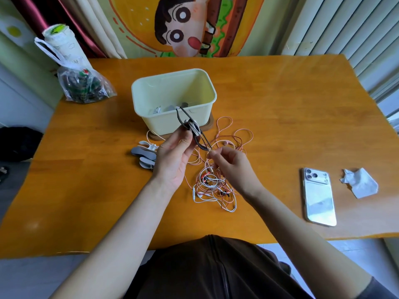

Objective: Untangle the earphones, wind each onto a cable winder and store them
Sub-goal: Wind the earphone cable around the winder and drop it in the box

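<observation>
1. Brown clothing (211,266) fills the bottom edge, with both bare forearms reaching out from it over the orange table (280,104).
2. Raised above the table, the left hand (172,156) grips a small pale cable winder (193,126) between thumb and curled fingers.
3. A dark earphone cable (203,143) is wrapped on that winder, with loops sticking out past it on both sides.
4. The right hand (232,164), just beside the left, pinches the near end of this dark cable between thumb and fingertips.
5. Under and between both hands, a tangle of earphones (212,184) in white, pink and red lies on the table.
6. Beyond the left hand's fingertips stands a cream box (151,117), open on top, with a few grey and white pieces in its bottom.
7. Left of the left hand lie spare grey and white winders (144,155), close together.
8. Well right of the right hand lie a phone (319,197), back up, and a crumpled tissue (359,183).
9. Far left, beyond the left hand, sits a clear plastic bag (83,85) with dark contents.
</observation>
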`<state>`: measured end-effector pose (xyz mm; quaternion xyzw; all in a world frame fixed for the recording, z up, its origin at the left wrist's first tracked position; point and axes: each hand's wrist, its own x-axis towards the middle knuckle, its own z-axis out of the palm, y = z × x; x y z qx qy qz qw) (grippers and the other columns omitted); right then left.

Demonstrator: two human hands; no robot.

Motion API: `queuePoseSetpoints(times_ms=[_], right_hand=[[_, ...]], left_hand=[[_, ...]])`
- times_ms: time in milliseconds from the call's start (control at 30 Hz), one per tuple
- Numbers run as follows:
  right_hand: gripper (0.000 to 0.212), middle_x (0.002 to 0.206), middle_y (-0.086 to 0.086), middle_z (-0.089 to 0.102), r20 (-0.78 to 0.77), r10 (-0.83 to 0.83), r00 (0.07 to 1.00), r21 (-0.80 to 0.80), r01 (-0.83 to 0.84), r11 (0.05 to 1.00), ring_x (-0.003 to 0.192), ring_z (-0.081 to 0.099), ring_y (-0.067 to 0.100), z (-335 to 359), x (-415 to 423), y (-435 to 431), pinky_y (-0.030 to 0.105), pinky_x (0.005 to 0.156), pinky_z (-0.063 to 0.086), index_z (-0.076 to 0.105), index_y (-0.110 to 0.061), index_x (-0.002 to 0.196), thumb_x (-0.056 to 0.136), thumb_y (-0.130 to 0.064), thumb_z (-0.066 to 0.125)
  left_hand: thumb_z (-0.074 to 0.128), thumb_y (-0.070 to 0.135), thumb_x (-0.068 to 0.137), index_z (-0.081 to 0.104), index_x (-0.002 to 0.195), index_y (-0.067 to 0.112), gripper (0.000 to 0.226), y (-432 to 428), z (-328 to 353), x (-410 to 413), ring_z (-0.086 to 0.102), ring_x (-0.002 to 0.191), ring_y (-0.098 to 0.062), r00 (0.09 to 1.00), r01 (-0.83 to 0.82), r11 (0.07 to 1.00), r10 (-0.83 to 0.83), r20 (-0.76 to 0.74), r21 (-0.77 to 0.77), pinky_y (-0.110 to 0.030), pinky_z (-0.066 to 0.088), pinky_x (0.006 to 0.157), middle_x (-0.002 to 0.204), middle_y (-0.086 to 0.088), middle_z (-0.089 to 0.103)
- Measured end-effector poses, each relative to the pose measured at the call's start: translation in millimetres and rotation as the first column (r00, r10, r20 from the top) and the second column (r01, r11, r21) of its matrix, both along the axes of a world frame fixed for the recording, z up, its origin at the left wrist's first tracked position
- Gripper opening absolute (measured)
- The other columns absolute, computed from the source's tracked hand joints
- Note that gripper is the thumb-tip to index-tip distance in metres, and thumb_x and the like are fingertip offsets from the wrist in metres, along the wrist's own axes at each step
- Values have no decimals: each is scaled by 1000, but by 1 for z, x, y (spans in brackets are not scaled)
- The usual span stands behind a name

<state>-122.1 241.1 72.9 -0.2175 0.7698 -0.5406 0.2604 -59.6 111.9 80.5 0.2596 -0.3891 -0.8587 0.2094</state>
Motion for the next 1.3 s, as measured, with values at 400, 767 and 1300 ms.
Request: queuePoseSetpoints(times_ms=[400, 767, 1300], right_hand=[[20, 68, 6, 62, 48, 142, 989, 28, -143, 989, 58, 64, 10, 9, -3, 5, 25, 64, 56, 59, -18, 80, 97, -16, 48], [19, 59, -9, 56, -334, 234, 913, 250, -154, 956, 47, 55, 0, 25, -47, 18, 14, 51, 41, 58, -18, 75, 93, -16, 58], [29, 55, -14, 52, -2, 45, 999, -124, -45, 991, 45, 48, 0, 0, -20, 8, 23, 54, 52, 55, -19, 69, 97, -13, 50]], left_hand=[[73, 1, 79, 68, 114, 2, 35, -6, -31, 6, 58, 92, -11, 921, 235, 515, 154, 358, -824, -2, 43, 75, 105, -6, 58], [69, -6, 79, 62, 119, 11, 43, -3, -34, 16, 56, 98, 1, 861, 506, 495, -243, 447, -706, -9, 47, 87, 103, 9, 56], [69, 16, 67, 79, 88, 23, 24, 8, -2, 7, 67, 92, -10, 948, 305, 935, -316, -30, -180, -21, 53, 79, 93, 2, 74]])
